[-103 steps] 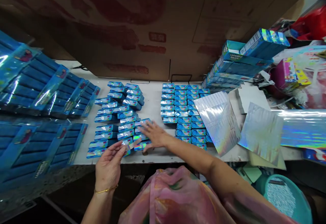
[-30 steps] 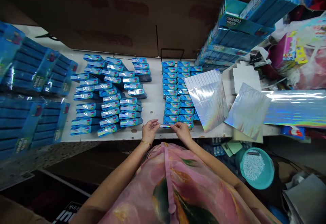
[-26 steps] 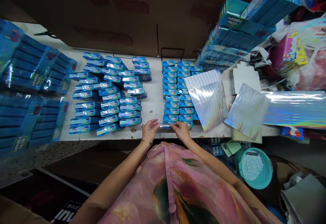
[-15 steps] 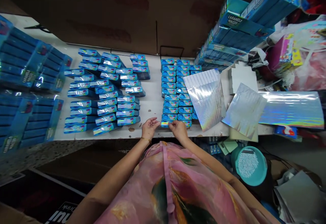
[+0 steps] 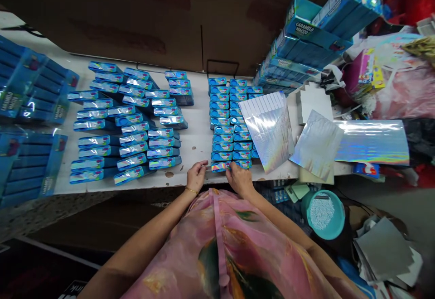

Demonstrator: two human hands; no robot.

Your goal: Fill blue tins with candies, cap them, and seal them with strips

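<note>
Small blue candy boxes (image 5: 222, 146) stand packed in columns in front of me. Across the top of the nearest box (image 5: 219, 167) lies a shiny holographic strip. My right hand (image 5: 240, 180) rests at that box's right end, fingers curled down and pressing on it. Just left of the same box, my left hand (image 5: 196, 177) has thumb and fingertips pinched together, a small gap from the box. Whether anything tiny is in that pinch is too small to see. Holographic sticker sheets (image 5: 268, 131) lie to the right, partly over the columns.
More blue boxes (image 5: 131, 140) stand in loose rows on the white table (image 5: 195, 145). Filled display cartons (image 5: 302, 34) are stacked at back right, others (image 5: 30, 86) at far left. A large cardboard box (image 5: 136, 18) closes off the back. Below right stands a turquoise bucket (image 5: 335, 226).
My left hand has drawn slightly away from the nearest box, its fingers closing together. The right hand stays at the box's right end. The whole view has shifted a little.
</note>
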